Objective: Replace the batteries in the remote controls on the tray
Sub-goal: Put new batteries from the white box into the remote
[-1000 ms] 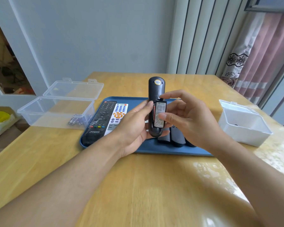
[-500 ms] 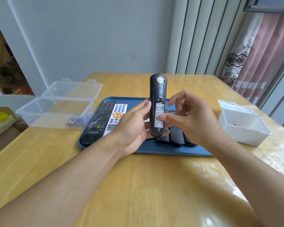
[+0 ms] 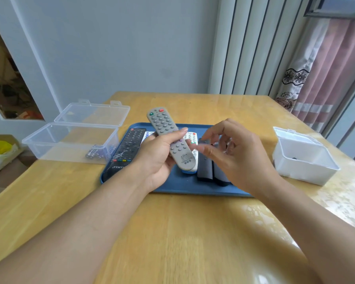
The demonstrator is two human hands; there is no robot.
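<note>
My left hand (image 3: pixel 158 154) grips a grey remote (image 3: pixel 168 136) above the blue tray (image 3: pixel 193 187), its buttons facing up and its top tilted to the far left. My right hand (image 3: pixel 234 152) hovers just right of it with fingers loosely curled, holding nothing. On the tray lie a black remote (image 3: pixel 126 152) at the left, a white remote (image 3: pixel 190 138) partly hidden under the grey one, and dark remotes (image 3: pixel 205 167) face down under my right hand.
A clear plastic box (image 3: pixel 70 140) with its lid open stands left of the tray, with several batteries (image 3: pixel 96 153) in its near right corner. A white box (image 3: pixel 303 158) with an open lid sits at the right. Bare wooden table lies in front of the tray.
The battery cover went back onto the remote's back. My left hand then turned the remote button side up and tilted it left. My right hand let go and drew back to the right.
</note>
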